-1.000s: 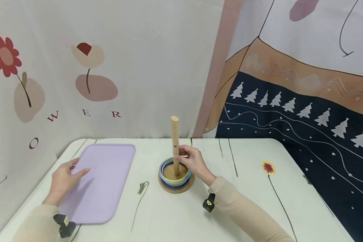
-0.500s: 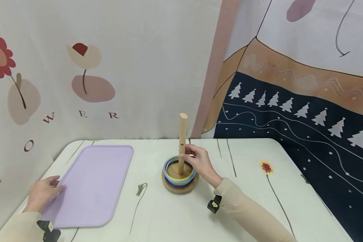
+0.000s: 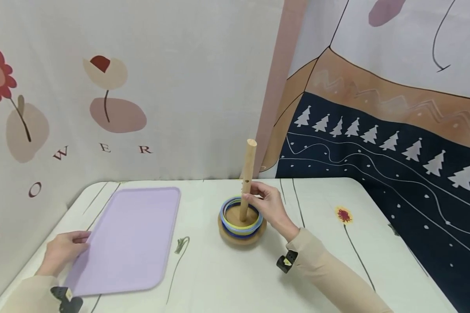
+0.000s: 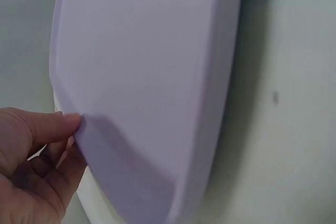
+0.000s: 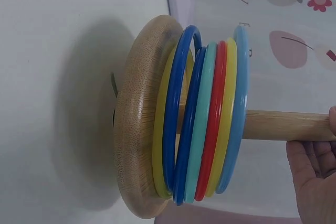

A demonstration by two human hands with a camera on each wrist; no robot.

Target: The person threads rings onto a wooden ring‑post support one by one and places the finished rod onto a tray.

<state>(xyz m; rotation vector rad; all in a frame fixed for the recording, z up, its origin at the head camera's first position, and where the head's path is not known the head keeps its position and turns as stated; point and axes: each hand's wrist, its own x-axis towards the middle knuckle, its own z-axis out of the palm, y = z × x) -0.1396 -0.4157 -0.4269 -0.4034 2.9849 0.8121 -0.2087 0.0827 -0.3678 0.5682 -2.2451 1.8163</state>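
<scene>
My right hand [image 3: 270,204] grips the wooden post [image 3: 249,163] of a ring-toss stand between thumb and fingers, partway up. Several coloured plastic rings [image 5: 212,124] in blue, light blue, teal, red and yellow lie stacked around the post on its round wooden base [image 5: 134,124]. In the right wrist view the base's shadow falls apart from it on the tabletop, so the stand is lifted. At the left, my left hand [image 3: 62,250] pinches the left edge of a pale purple tray [image 3: 131,239], thumb on top and fingers below in the left wrist view.
A table with a white floral cloth [image 3: 207,274] lies under both things. Hanging printed fabric [image 3: 192,95] stands close behind the table's back edge, and a dark tree-patterned cloth [image 3: 380,174] hangs along its right side.
My left hand has moved left and down from above the tray to pinch its left edge, and the tray has shifted slightly right. My right hand has carried the ring stand up and right.
</scene>
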